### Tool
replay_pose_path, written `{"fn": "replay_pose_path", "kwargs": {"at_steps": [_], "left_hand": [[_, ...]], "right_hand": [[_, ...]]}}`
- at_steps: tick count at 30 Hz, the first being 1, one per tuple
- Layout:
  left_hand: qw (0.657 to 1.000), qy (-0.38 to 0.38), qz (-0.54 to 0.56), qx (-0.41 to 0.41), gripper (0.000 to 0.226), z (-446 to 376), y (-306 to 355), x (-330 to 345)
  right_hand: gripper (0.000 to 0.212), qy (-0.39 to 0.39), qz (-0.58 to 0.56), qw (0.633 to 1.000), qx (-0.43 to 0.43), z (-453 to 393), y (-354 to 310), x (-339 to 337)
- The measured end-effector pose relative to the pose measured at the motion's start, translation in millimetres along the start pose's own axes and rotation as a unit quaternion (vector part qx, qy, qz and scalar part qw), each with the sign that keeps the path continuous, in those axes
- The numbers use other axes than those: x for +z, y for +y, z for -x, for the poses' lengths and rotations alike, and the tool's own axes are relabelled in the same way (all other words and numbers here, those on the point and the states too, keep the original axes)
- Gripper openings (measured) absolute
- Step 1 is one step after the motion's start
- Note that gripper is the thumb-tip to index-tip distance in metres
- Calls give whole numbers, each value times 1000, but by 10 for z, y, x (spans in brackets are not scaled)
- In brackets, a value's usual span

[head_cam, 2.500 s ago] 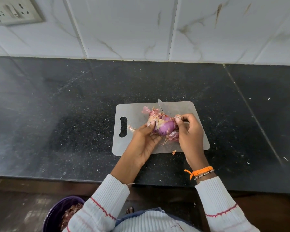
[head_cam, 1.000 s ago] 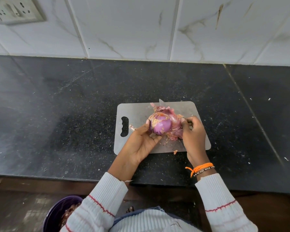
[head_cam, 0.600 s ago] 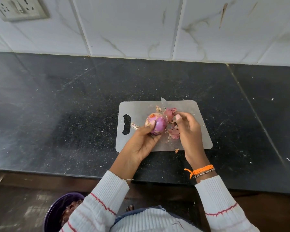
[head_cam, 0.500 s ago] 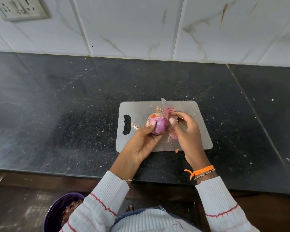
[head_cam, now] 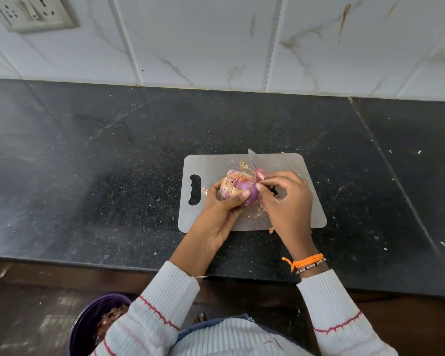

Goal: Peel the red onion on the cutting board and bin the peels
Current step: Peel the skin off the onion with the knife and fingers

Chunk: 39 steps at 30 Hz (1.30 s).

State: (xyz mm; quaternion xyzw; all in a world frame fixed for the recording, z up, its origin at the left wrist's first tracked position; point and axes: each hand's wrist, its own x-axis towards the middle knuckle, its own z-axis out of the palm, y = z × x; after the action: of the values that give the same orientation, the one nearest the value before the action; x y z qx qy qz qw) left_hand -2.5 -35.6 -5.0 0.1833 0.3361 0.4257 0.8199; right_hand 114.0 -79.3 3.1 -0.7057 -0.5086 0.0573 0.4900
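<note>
The red onion point(head_cam: 238, 188) was held just above the cutting board point(head_cam: 211, 167), between the two hands, and it was still half covered with dry skin. Nearest to the camera, low on the floor at the left side, stood a purple bin point(head_cam: 88, 322) that already had peels in it. Above it on the dark worktop point(head_cam: 88, 163) the left hand point(head_cam: 216, 214) gripped the onion from below and from the left, with the thumb curled over its front. The right hand point(head_cam: 288, 201) was at the right of the onion, and its fingertips point(head_cam: 259, 186) pinched a loose peel point(head_cam: 260, 173) at the onion's right end. So the onion lay directly to the left of the right grip, touching it, with the long axis going roughly left to right; I judge that the coming pull must go to the right, away from the left hand. Some torn peels point(head_cam: 260, 211) lay on the board under the right hand. Behind the hands a knife point(head_cam: 252, 158) lay on the far part of the board, with only its blade visible. Further away was the white tiled wall point(head_cam: 216, 42).
</note>
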Motion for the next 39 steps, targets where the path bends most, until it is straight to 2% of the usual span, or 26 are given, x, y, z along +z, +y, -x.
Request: {"fn": "replay_pose_path", "kwargs": {"at_steps": [4,7,11,15,18,22,27,33,39], "left_hand": [[1000,5,-3,-13,60,9,-2,-5],[998,-9,48,-41,70,-9,-10,-28],[994,-36,77,-72,45,4,29,-12],[993,-38,78,-75,41,6,26,2],[994,-36,61,-82,36,29,27,18],[997,-3,25,-70,17,51,7,43],[999,24,18,-46,45,54,-30,79],[998,36,19,-39,43,64,-42,104],[998,39,-2,-45,12,102,4,150]], "right_hand": [[3,-13,-16,1000,23,-9,27,7],[3,-23,-19,998,51,-11,106,-5],[9,-39,-7,997,65,-1,168,-27],[16,-32,-80,994,72,20,48,-51],[10,-35,-146,983,106,27,-42,-30],[3,-16,-148,982,117,20,-83,-18],[4,-7,-108,987,115,11,-64,-37],[5,-10,-92,989,113,-1,-19,-59],[12,-15,-180,969,170,-11,17,-72]]}}
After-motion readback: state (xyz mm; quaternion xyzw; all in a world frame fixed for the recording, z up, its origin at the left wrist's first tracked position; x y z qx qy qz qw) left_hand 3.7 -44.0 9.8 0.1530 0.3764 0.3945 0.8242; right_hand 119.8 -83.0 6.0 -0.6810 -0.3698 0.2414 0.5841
